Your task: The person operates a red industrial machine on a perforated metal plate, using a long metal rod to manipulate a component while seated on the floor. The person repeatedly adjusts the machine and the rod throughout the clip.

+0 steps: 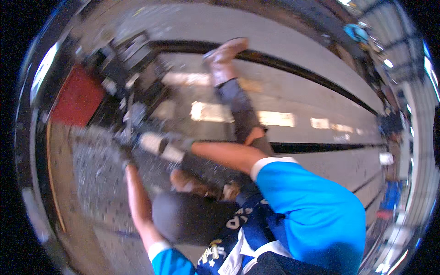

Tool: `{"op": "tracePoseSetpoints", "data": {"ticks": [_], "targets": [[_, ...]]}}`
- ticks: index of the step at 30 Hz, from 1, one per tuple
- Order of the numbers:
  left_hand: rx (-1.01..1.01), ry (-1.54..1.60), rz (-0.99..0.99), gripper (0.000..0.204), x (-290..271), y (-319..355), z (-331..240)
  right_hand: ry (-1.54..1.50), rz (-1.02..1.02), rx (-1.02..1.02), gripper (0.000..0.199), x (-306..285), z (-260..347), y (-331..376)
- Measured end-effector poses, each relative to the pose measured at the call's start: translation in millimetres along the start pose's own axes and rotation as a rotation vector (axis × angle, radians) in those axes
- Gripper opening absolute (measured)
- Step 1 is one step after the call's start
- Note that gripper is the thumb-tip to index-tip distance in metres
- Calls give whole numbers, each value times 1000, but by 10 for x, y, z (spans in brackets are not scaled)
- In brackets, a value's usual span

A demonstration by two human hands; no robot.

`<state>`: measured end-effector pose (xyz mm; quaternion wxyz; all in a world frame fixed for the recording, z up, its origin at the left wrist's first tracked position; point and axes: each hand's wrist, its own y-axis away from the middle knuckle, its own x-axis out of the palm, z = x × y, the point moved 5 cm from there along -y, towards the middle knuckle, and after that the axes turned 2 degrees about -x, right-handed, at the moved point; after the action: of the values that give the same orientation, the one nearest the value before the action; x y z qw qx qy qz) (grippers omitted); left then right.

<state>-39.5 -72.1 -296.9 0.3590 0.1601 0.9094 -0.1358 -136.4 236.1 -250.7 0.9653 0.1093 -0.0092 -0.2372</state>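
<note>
The view is smeared by motion. My left hand (123, 152), in a dark glove, is at the left beside a cluttered dark metal assembly (133, 114); its fingers are blurred into it. My right hand (181, 142), also in a dark or grey glove, is at the upper edge of a pale, tube-like thing with a dark band (160, 146). Whether it grips this thing or only lies near it, I cannot tell. The tube's far end points toward my left hand. Both bare forearms come out of bright blue sleeves with white cuffs.
One of my legs stretches out, its brown boot (227, 50) by a long dark rail (293, 66). A bent knee (192, 217) is close below my hands. A red panel (78, 96) stands at the left. Bright light patches (275, 118) fall on the grey floor.
</note>
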Motion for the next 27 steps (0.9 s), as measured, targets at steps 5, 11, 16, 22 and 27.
{"op": "tracePoseSetpoints", "data": {"ticks": [5,11,16,22,27], "targets": [[294,-91,-151,31,-91,173,-283,96,5,-60,48,-98,-211,-85],[248,-97,122,25,-563,872,-897,410,-48,-71,53,-359,-348,-195],[181,-296,347,36,-722,908,-1022,497,-9,-14,47,-347,-515,-406],[110,-308,446,41,-634,802,-886,460,-72,-15,42,-323,-422,-349],[42,-318,473,42,-605,814,-883,483,-48,7,38,-316,-433,-347]]}}
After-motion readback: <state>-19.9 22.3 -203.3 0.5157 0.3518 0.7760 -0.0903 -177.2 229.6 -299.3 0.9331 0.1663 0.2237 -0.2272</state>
